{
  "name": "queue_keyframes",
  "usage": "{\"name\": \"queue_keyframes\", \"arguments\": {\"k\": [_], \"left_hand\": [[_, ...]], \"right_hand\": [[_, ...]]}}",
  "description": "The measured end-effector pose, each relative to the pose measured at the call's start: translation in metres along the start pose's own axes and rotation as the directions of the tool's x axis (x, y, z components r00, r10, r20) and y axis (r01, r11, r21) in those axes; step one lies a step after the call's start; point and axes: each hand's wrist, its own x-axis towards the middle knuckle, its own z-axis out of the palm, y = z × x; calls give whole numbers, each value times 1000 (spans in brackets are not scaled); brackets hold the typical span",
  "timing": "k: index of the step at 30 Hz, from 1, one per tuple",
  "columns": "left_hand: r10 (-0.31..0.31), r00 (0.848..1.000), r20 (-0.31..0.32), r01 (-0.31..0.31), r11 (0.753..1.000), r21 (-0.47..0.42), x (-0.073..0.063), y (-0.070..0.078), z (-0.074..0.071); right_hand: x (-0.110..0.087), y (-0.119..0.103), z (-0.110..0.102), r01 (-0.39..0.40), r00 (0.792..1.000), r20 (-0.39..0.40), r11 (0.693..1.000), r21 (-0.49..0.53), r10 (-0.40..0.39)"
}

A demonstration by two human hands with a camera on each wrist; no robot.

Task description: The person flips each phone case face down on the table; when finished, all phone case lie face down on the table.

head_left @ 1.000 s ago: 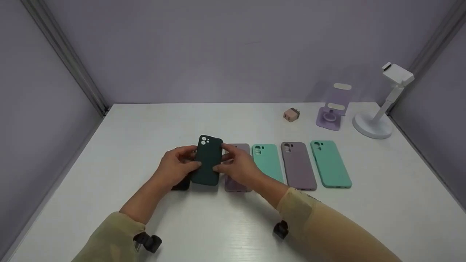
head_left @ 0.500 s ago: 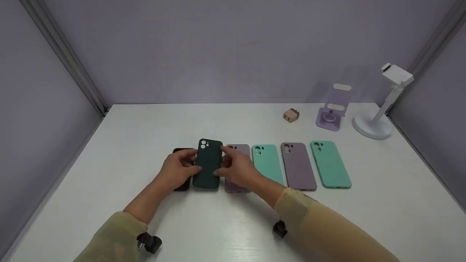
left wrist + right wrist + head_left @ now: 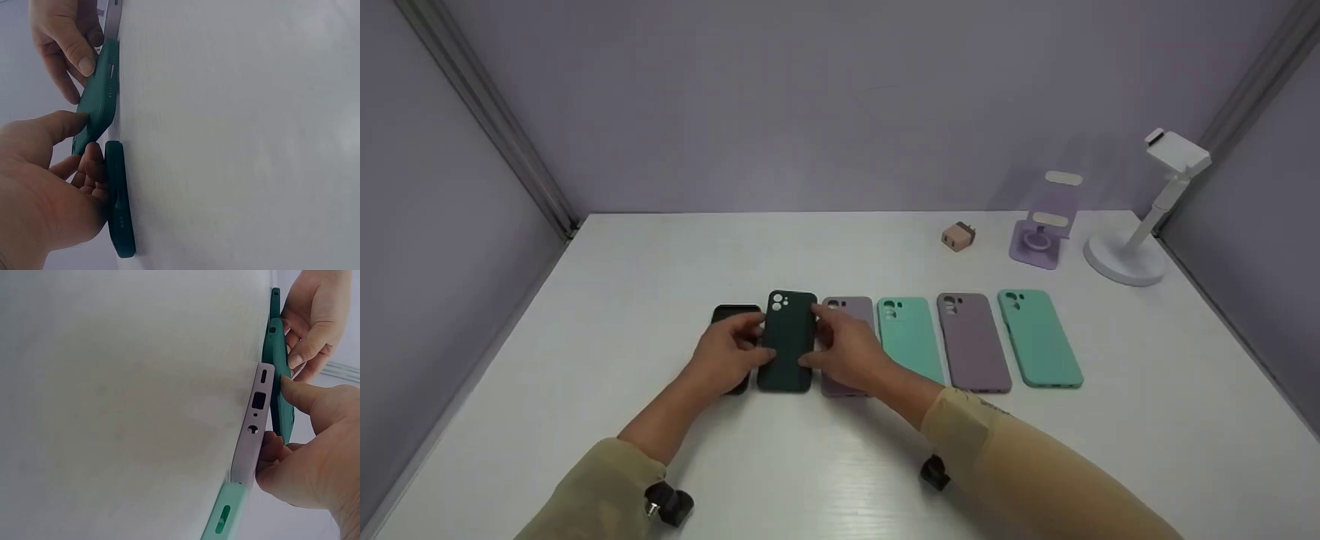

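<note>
A dark green phone case [image 3: 789, 345] lies back side up, its camera cutouts at the far end, close over the table [image 3: 825, 472]. Along its left edge my left hand [image 3: 729, 351] pinches it with thumb and fingers. My right hand [image 3: 849, 346] grips the right edge the same way. Left of it, partly under the left hand, is a second dark case [image 3: 737, 309]; it shows green in the left wrist view. A mauve phone case [image 3: 851, 306] sits just right of the held one, partly hidden by the right hand.
Farther right in the row lie a mint case [image 3: 911, 337], another mauve case [image 3: 975, 345] and a green case [image 3: 1041, 339]. Behind them stand a pink charger plug [image 3: 958, 237], a purple phone stand [image 3: 1035, 251] and a white stand [image 3: 1126, 261]. Walls border the table.
Both hands have lowered the dark green case and brought it slightly toward me. It has straightened from a tilt, and more of the dark case on the left shows.
</note>
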Motion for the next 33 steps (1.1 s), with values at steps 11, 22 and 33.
{"name": "queue_keyframes", "arguments": {"k": [11, 22, 33], "left_hand": [[-1, 1000, -4, 1, 1000, 0, 0, -2, 1], [-30, 1000, 5, 30, 1000, 0, -1, -2, 0], [-21, 1000, -8, 21, 1000, 22, -2, 7, -10]], "right_hand": [[0, 1, 1, 6, 1000, 8, 999, -35, -6], [0, 1, 4, 1, 1000, 5, 997, -71, -1], [1, -1, -3, -23, 1000, 4, 1000, 11, 23]]}}
